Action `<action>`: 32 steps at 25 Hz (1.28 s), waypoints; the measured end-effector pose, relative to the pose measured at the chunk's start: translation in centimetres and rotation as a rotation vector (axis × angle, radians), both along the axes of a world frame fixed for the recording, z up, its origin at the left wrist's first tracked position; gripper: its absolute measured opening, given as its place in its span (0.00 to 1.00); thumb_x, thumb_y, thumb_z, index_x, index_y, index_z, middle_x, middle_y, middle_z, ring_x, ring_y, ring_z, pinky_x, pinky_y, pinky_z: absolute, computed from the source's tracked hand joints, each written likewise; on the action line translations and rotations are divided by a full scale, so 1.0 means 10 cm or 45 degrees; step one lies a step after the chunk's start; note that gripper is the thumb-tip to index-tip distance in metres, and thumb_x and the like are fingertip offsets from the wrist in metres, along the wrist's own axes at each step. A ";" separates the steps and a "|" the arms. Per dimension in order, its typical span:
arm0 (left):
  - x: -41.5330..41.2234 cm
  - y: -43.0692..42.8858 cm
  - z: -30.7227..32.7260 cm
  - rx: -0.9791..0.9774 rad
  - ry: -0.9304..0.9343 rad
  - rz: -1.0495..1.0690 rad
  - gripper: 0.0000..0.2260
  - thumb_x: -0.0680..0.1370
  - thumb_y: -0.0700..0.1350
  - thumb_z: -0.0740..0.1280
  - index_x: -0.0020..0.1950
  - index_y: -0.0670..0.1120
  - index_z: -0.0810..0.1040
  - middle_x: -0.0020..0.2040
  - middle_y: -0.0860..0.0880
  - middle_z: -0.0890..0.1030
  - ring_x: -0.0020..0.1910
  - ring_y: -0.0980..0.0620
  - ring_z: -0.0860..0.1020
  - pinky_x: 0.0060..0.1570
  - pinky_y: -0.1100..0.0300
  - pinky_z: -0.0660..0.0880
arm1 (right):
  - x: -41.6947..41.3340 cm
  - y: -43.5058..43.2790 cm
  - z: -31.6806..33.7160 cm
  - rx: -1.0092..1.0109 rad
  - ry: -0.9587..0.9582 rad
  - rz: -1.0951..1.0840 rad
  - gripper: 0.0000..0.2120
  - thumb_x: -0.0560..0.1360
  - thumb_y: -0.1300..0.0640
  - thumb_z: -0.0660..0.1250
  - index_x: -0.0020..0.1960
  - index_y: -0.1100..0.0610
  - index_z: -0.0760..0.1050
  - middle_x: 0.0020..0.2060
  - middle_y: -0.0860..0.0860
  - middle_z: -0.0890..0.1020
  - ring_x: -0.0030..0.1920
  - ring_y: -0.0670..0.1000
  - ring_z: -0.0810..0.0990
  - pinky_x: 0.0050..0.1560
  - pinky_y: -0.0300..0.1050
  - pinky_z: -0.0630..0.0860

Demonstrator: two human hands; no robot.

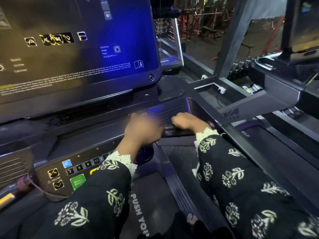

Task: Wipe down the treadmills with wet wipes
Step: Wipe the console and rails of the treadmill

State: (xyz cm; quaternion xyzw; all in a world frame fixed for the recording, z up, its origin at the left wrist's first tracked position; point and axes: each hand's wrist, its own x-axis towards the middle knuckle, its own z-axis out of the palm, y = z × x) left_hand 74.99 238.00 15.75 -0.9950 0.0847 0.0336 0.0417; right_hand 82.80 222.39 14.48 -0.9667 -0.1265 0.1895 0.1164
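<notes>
The treadmill console [72, 49] fills the upper left, its screen lit blue at the right. Both hands are at the console's right tray [169, 109], a ribbed dark recess. A dark flat packet [179, 132] lies between them at the tray's front edge. My left hand [143, 130] is motion-blurred, with its fingertips closed on the packet's left end. My right hand [186, 121] has curled fingers gripping the packet's top from the right. No wipe shows in either hand.
A button panel [69, 171] with number keys and a green quick-start key sits below my left arm. The running belt [155, 200] lies beneath. A red safety cord [34, 185] hangs at the left. A second treadmill [283, 94] stands to the right.
</notes>
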 end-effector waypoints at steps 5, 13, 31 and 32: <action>0.00 0.01 0.01 -0.050 0.009 0.005 0.17 0.81 0.54 0.52 0.62 0.54 0.76 0.53 0.46 0.80 0.61 0.48 0.71 0.60 0.49 0.61 | -0.29 -0.06 -0.33 0.266 -0.525 0.193 0.18 0.79 0.53 0.52 0.53 0.58 0.78 0.52 0.58 0.81 0.53 0.61 0.77 0.51 0.51 0.71; 0.04 -0.06 0.00 -0.082 0.057 0.081 0.20 0.82 0.56 0.49 0.64 0.54 0.76 0.56 0.45 0.80 0.63 0.47 0.70 0.63 0.48 0.60 | -0.62 -0.28 -1.17 0.813 -1.136 -0.594 0.23 0.76 0.65 0.50 0.69 0.68 0.67 0.69 0.64 0.69 0.72 0.62 0.64 0.74 0.51 0.53; 0.13 -0.19 -0.07 -0.019 -0.042 0.135 0.23 0.81 0.59 0.49 0.53 0.51 0.81 0.49 0.45 0.81 0.52 0.44 0.77 0.60 0.46 0.63 | -0.41 0.24 -0.53 2.759 0.332 -2.108 0.20 0.81 0.51 0.47 0.44 0.59 0.74 0.40 0.59 0.79 0.43 0.59 0.78 0.58 0.53 0.71; 0.12 -0.19 -0.06 -0.018 -0.042 0.132 0.23 0.81 0.58 0.49 0.52 0.51 0.81 0.48 0.45 0.81 0.51 0.44 0.77 0.60 0.46 0.63 | -0.46 0.27 -0.50 2.978 0.456 -1.962 0.19 0.81 0.52 0.48 0.42 0.59 0.74 0.37 0.58 0.79 0.39 0.58 0.79 0.57 0.54 0.72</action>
